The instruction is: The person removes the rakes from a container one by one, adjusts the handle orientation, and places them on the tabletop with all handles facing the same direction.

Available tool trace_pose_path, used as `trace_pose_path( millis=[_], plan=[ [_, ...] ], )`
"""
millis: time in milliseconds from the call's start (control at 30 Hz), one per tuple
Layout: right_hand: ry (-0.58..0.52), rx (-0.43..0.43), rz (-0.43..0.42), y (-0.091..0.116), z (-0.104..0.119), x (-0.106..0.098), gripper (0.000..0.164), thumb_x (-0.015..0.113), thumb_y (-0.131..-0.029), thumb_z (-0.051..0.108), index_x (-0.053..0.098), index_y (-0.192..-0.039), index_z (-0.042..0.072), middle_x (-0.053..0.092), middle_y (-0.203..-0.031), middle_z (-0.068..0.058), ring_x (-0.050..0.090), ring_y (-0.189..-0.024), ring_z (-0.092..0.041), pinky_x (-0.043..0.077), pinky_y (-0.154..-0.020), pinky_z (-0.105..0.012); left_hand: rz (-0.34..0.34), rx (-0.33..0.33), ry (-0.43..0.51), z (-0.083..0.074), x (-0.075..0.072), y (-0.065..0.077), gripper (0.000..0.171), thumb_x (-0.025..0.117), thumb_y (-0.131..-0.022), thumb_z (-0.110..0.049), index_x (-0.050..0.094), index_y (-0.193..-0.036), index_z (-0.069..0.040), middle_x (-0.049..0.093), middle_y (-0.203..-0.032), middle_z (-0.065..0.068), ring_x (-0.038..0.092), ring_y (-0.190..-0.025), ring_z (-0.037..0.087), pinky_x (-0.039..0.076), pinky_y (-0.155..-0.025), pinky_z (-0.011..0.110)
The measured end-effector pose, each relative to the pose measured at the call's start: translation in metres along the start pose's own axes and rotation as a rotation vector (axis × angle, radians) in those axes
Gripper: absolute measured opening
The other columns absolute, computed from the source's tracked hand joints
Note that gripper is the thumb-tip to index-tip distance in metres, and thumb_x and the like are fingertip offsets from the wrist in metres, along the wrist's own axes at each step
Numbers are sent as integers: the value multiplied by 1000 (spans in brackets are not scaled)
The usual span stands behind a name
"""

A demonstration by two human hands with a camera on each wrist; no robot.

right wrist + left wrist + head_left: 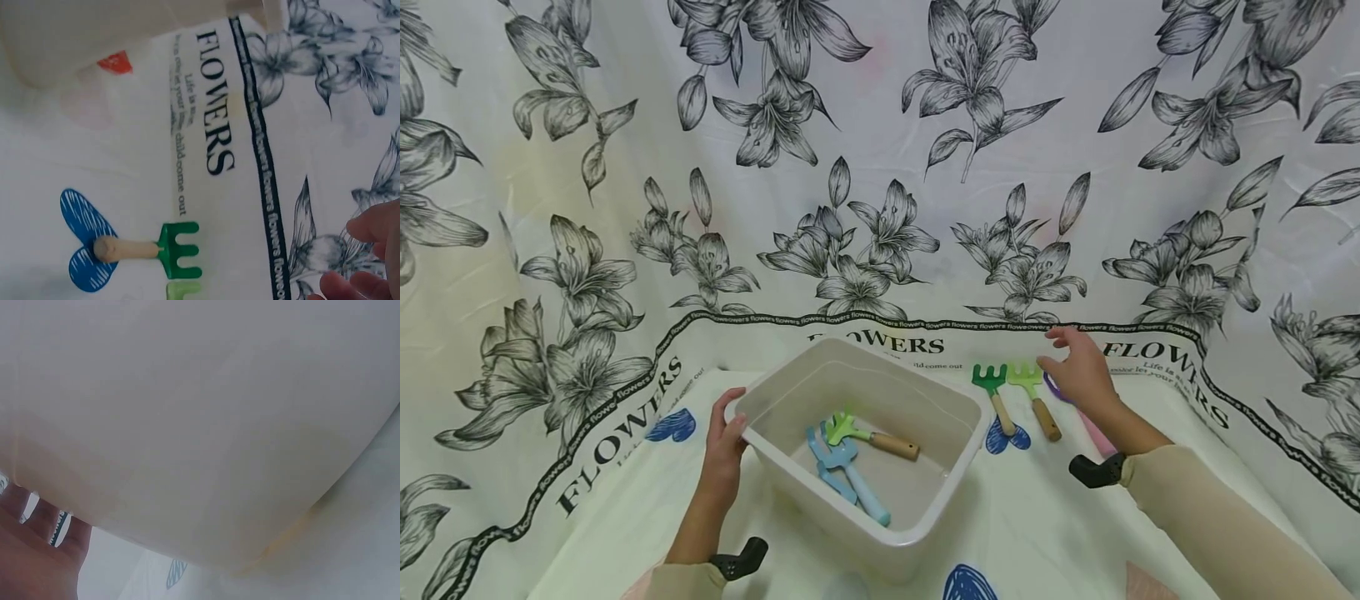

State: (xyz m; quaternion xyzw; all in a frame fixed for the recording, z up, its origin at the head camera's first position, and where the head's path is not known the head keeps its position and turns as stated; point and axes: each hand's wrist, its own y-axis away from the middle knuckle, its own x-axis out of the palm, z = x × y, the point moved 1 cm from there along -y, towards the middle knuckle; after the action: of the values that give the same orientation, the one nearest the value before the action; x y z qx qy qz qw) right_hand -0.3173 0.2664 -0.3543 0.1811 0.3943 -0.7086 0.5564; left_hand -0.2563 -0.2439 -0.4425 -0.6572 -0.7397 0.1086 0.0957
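Note:
A beige plastic bin point(925, 523) stands at an angle, its pale wall point(206, 425) filling the left wrist view. My left hand point(726, 446) grips the rim at the left corner, thumb at the edge. Inside lie a light green hand rake point(891, 445) with a wooden handle, a blue hand rake point(867, 493) and another blue tool point(837, 483). My right hand point(1084, 375) hovers with nothing held, fingers loosely bent, over a purple and pink tool point(1093, 432) that it partly hides. Beside it are a light green rake point(1042, 412) and a dark green rake point(172, 250).
A white cloth point(1030, 533) with blue leaf prints covers the surface. Behind it hangs a curtain point(880, 125) with black flower drawings and a dark lettered band point(265, 169) near its foot.

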Motion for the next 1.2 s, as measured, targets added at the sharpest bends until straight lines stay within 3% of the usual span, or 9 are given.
trace_pose_path(
  millis=[367,633,867,967,1200],
  plan=[
    [-11,-143,133,7,63,12,55,69,-90,14,46,-139,6,48,-131,-20,61,-88,-28,54,-65,-39,-3,7,14,0,-1,-1,47,35,-103,-34,25,-146,-19,38,-141,1,42,-123,21,22,-111,56],
    [-38,-214,257,14,97,21,64,72,-88,16,42,-144,10,46,-135,-19,63,-95,-28,55,-69,-40,8,28,13,1,-2,2,46,33,-104,-32,24,-147,-17,38,-141,2,43,-122,23,24,-110,55],
    [-85,-247,338,18,121,29,68,74,-87,19,40,-145,11,46,-137,-20,59,-106,-35,54,-78,-46,-7,50,10,4,-2,3,44,32,-104,-27,26,-147,-16,41,-138,2,46,-119,23,37,-101,27],
    [-96,-244,346,19,128,33,68,75,-85,20,42,-144,12,47,-137,-18,58,-110,-35,53,-80,-48,-8,64,20,4,-1,3,44,32,-104,-27,26,-146,-15,41,-137,3,46,-119,24,38,-98,23],
    [-108,-300,416,19,140,44,79,78,-83,21,34,-149,14,37,-148,-15,48,-121,-35,46,-91,-52,-32,57,16,3,2,1,46,34,-104,-29,27,-147,-15,40,-139,1,44,-120,22,32,-105,38]
  ],
)
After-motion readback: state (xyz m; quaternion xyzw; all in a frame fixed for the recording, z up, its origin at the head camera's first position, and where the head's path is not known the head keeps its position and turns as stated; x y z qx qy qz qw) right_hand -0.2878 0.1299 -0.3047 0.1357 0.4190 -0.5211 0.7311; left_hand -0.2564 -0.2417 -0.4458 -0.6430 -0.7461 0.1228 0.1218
